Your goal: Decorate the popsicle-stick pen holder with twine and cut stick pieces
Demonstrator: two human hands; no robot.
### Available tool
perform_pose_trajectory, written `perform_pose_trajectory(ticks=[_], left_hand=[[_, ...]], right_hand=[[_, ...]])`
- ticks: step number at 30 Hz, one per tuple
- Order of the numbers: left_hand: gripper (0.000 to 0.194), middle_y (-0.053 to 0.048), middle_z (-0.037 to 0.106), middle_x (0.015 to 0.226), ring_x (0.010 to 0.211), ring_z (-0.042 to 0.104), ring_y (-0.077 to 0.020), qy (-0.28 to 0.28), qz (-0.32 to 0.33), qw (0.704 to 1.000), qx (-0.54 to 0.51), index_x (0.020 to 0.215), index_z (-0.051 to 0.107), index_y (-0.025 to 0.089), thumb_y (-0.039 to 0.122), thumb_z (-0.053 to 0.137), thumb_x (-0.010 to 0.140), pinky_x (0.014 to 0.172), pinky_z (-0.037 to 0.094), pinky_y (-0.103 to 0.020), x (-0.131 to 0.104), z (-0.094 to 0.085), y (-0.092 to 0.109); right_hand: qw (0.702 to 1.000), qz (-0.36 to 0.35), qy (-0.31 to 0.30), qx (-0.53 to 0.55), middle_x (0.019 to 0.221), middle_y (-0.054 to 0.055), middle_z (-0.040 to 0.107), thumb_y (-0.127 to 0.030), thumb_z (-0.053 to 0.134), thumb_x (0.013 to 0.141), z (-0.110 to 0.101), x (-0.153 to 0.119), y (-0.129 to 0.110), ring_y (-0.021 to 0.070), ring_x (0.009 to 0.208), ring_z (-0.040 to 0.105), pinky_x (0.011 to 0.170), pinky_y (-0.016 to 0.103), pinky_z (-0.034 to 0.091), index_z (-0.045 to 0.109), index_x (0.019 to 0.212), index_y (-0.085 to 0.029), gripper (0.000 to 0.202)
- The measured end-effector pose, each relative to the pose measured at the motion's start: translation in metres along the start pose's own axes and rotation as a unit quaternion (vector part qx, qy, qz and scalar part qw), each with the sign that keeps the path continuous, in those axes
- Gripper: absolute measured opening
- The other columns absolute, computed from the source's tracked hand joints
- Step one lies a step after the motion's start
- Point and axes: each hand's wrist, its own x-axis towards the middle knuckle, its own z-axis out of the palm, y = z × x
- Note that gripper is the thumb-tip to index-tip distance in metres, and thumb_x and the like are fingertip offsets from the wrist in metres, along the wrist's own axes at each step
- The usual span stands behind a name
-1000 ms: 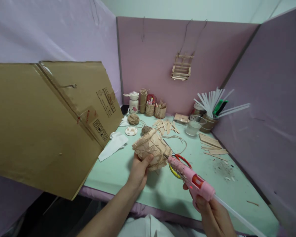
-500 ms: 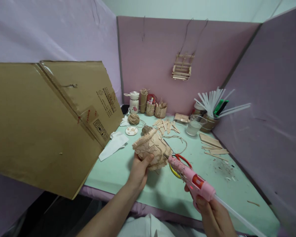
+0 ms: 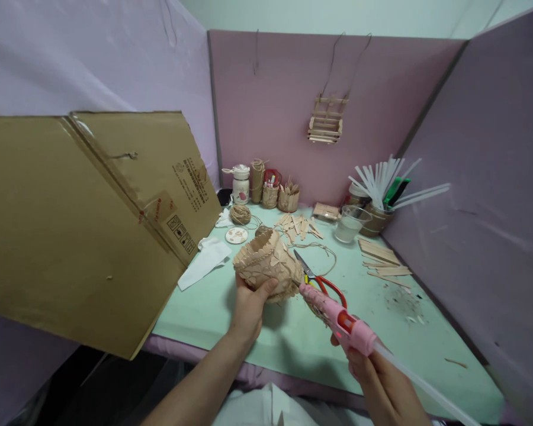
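My left hand (image 3: 251,310) is wrapped round a beige basket-like craft piece (image 3: 266,269), thumb on its front. The piece is tilted, its scalloped opening facing up and left, with petal shapes on its side. My right hand (image 3: 377,376) grips a pink glue gun (image 3: 337,316) with a long white glue stick out of its back. The gun's nozzle is at the right side of the piece; whether it touches is hard to tell. Scissors (image 3: 331,287) with red and yellow handles lie just behind the gun, partly covered by it.
A large cardboard sheet (image 3: 115,225) leans at left. White cloth (image 3: 206,260), twine ball (image 3: 240,214), round coaster (image 3: 237,235) and wooden pieces (image 3: 297,226) lie behind the craft piece. At right are a clear cup (image 3: 350,225), craft sticks (image 3: 379,251) and a pot of glue sticks (image 3: 375,222).
The craft piece has turned in my left hand, showing more of its opening, and shifted slightly left. The glue gun has moved slightly left with it, uncovering more of the scissors.
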Motion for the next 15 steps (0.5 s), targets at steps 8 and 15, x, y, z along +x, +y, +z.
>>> perform_pose_trajectory(ticks=[8,15], left_hand=[[0.063,-0.004,0.063,0.117,0.105,0.060,-0.0188,-0.011,-0.057,0.997,-0.042,0.119,0.050,0.026,0.023,0.078,0.062,0.095,0.044,-0.035,0.003,0.001,0.004],[0.053,-0.005,0.064,0.117,0.108,0.059,-0.0207,-0.027,-0.099,0.992,-0.077,0.115,0.055,0.023,0.028,0.075,0.066,0.096,0.045,-0.034,0.003,0.003,0.005]], right_hand=[[0.998,0.036,-0.052,0.012,0.088,0.006,0.072,-0.052,0.040,0.087,-0.024,-0.006,0.013,0.0190,0.070,0.065,0.060,0.023,0.054,0.068,0.094,-0.021,0.042],[0.973,-0.019,0.059,-0.222,0.095,0.011,0.066,-0.054,0.040,0.084,-0.050,0.031,0.072,0.0263,0.085,0.061,0.073,0.036,0.050,0.058,0.103,-0.018,0.045]])
